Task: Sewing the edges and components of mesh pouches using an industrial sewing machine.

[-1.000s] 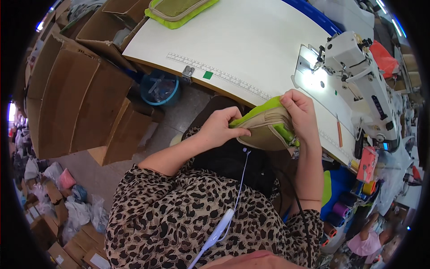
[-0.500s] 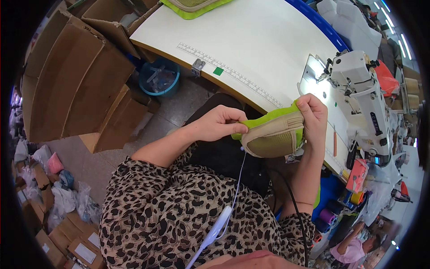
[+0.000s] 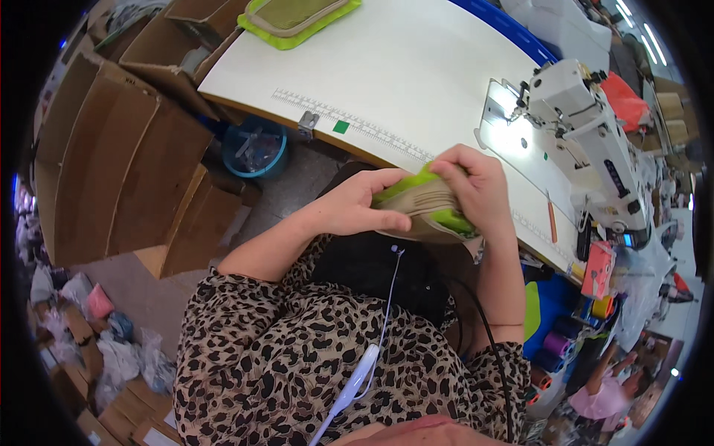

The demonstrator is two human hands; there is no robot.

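Between my hands, above my lap and in front of the table edge, is a beige and lime-green fabric pouch (image 3: 422, 202), partly folded, with beige bands running across it. At its left end my left hand (image 3: 361, 204) is closed round it, the thumb lying along the near side and the fingers hidden behind. My right hand (image 3: 476, 189) grips the upper right part, fingers bent over the green edge. A similar green-edged beige mesh piece (image 3: 297, 16) lies at the far left of the white table.
The white sewing machine (image 3: 587, 126) stands at right with its lamp lit. An orange-handled tool (image 3: 552, 219) lies on the white table (image 3: 387, 67). Cardboard boxes (image 3: 97, 163) and a blue bucket (image 3: 256, 152) are at left. Thread spools (image 3: 558, 343) sit at lower right; a person in pink (image 3: 599, 394) is beyond.
The pouch, stretched out half a second ago, is now turned and bunched. My right hand has moved left, closer to my left hand. The view has shifted, showing more of the far piece.
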